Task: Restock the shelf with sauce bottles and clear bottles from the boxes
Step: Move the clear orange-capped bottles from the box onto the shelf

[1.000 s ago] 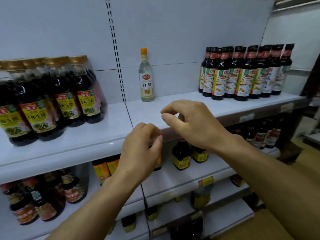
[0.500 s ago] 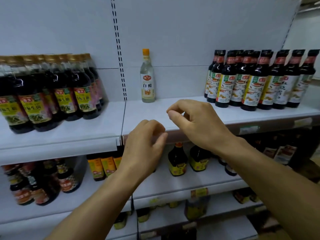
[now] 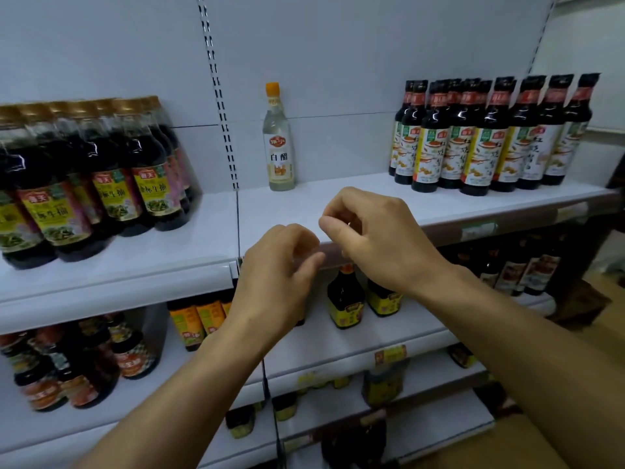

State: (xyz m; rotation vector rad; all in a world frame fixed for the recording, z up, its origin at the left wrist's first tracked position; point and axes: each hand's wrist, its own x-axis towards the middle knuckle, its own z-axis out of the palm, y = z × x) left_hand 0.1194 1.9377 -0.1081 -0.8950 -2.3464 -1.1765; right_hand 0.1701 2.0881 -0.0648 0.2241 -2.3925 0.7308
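One clear bottle (image 3: 279, 138) with an orange cap stands alone at the back of the shelf (image 3: 338, 201), upright and close to the rear wall. On its right, well apart, the dark sauce bottles (image 3: 487, 137) stand in tight rows; on its left, beyond the upright rail, the larger gold-capped bottles (image 3: 111, 170) fill the neighbouring board. No box is visible.

Both hands hover in front of the shelf edge, near each other but not touching. The left hand (image 3: 277, 282) has its fingers curled inward, and I see nothing inside its grip. The right hand (image 3: 378, 238) brings thumb and forefinger close together, a narrow grip; something small seems to glint there, but I cannot tell whether it pinches anything.

My judgement of the risks: neither hand carries a bottle, so the wide bare gap on the shelf may stay unfilled unless stock is fetched. When new clear bottles are set down, a careless push could tip the single tall bottle, since it has no neighbour to support it. A reaching right forearm could also knock the small bottles (image 3: 345, 299) on the lower shelf just beneath the hands.
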